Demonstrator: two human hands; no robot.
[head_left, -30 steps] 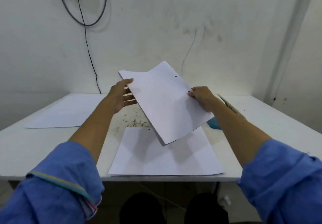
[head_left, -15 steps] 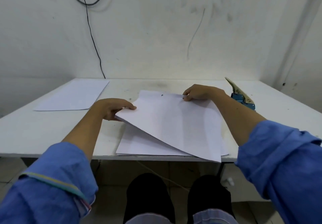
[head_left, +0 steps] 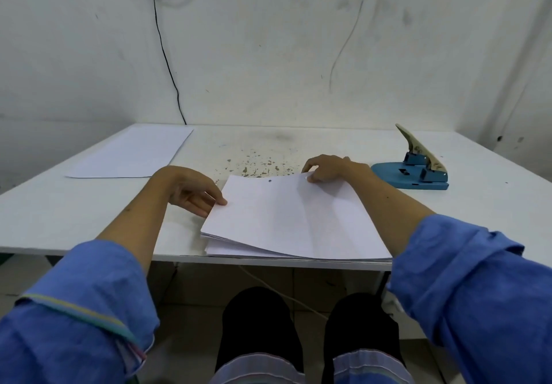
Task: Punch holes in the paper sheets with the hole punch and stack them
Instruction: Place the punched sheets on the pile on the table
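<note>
A punched white sheet (head_left: 286, 216) lies on top of the stack of sheets (head_left: 298, 256) at the table's near edge, its left side slightly raised. Two holes show near its far edge. My left hand (head_left: 194, 192) touches the sheet's left edge with its fingertips. My right hand (head_left: 327, 168) pinches the far right corner by one hole. The blue hole punch (head_left: 415, 171) with a pale raised lever stands to the right of my right hand. A second pile of plain sheets (head_left: 131, 153) lies at the far left.
The white table (head_left: 59, 213) meets a wall at the back. Small paper punchings and stains (head_left: 257, 165) are scattered beyond the stack. A black cable (head_left: 167, 64) hangs down the wall. My knees are below the table edge.
The sheet, held up and tilted in the air a second ago, has come down flat onto the stack. Both hands have lowered with it; the left now only touches its edge.
</note>
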